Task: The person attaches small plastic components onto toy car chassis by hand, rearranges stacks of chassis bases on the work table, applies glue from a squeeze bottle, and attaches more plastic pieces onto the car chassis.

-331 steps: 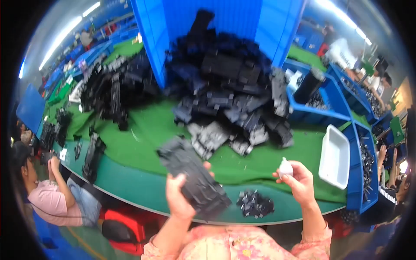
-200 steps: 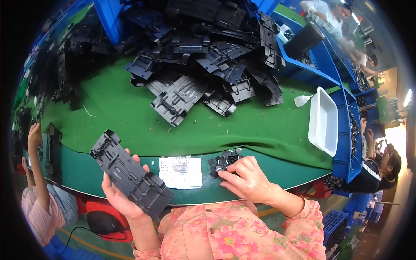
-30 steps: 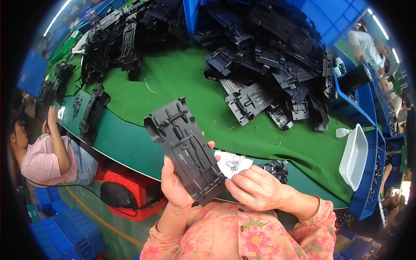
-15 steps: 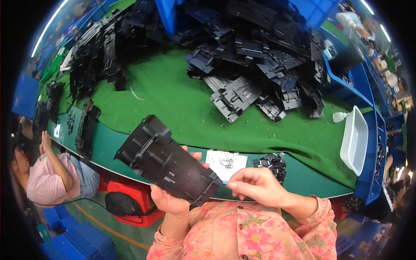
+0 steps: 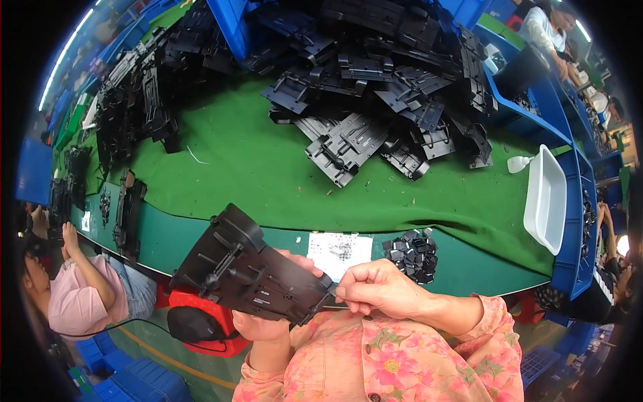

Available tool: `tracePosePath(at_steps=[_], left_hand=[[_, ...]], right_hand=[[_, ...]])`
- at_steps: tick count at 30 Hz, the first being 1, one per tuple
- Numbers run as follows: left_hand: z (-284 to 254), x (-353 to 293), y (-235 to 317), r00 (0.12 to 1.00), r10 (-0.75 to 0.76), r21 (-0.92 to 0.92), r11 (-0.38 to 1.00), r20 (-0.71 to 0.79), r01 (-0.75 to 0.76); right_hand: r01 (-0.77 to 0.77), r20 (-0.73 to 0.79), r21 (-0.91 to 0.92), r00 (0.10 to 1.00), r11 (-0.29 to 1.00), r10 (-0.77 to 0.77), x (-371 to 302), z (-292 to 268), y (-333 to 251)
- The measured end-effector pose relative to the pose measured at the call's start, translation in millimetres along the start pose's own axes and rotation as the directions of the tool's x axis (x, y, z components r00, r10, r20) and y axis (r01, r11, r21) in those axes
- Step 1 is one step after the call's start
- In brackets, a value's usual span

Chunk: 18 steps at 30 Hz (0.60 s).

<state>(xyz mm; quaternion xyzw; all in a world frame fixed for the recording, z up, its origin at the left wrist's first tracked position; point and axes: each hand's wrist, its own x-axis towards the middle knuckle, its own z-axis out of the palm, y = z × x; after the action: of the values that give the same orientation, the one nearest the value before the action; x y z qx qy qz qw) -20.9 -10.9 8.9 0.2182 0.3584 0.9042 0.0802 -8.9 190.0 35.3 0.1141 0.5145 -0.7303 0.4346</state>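
My left hand (image 5: 262, 328) is wrapped round a long black plastic housing (image 5: 268, 278), thumb on the near side and fingertips at the far edge. The housing is tilted in front of my chest, its wider, deeper end pointing left. My right hand (image 5: 382, 289) is closed in a pinch against the housing's narrow right end. What sits between those fingertips is too small and covered to name. Beyond my right hand lies a heap of small black plastic pieces (image 5: 412, 256). A white printed sheet (image 5: 339, 251) is on the table beside that heap.
More black housings are piled on the green cloth (image 5: 234, 167), at the far middle (image 5: 362, 141) and far left (image 5: 147, 107). A white tray (image 5: 546, 201) and blue bins (image 5: 569, 261) stand at right. Another person in pink (image 5: 87, 295) sits at left, near a red stool (image 5: 207, 328).
My right hand has moved left and met the narrow end of the housing, its fingers now pinched there. The housing has tipped slightly in my left hand. The view has shifted a little.
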Motion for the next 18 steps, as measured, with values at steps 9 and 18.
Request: tracePosePath(at_steps=[9,18], left_hand=[[8,0,-7,0.999,0.0,0.032,0.999,-0.039,0.001],[1,6,0,0.944,0.035,-0.205,0.973,-0.327,-0.107]], right_hand=[[0.028,-0.034,-0.021,0.999,0.999,-0.029,0,-4,6],[0.27,-0.056,-0.367,0.949,0.89,-0.311,-26,-19,2]])
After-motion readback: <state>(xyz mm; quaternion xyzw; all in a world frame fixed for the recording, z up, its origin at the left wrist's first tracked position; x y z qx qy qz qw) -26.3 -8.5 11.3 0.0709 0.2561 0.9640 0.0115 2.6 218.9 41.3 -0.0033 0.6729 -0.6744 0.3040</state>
